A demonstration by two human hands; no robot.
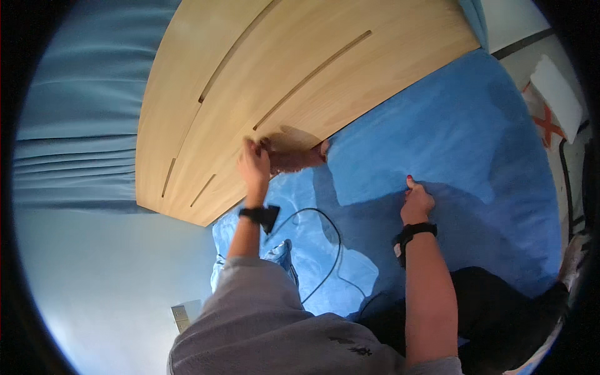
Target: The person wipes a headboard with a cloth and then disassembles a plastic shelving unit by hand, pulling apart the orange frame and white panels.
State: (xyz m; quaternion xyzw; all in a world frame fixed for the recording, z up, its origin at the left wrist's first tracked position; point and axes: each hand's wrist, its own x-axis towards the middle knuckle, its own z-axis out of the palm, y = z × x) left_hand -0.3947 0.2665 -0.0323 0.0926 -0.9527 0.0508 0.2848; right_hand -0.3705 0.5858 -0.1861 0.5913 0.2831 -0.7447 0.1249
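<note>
At the lower edge of the light wood headboard [325, 75], my left hand [254, 164] is closed on a reddish-brown cloth [295, 160]. The cloth is somewhat blurred and trails to the right, against the wood and just above the blue bedding [425, 137]. Over the bedding, to the right, is my right hand [417, 203]. Its fingers are curled in, the thumb sticks out, and no object shows in it. Both wrists wear black bands.
Long narrow slots run across the headboard. Blue curtain [87, 112] hangs at the left, above a pale wall [119, 262] with a socket plate [180, 317]. A dark cable [339, 244] loops over the bed between my arms. A white object [555, 94] lies beyond the bed's right edge.
</note>
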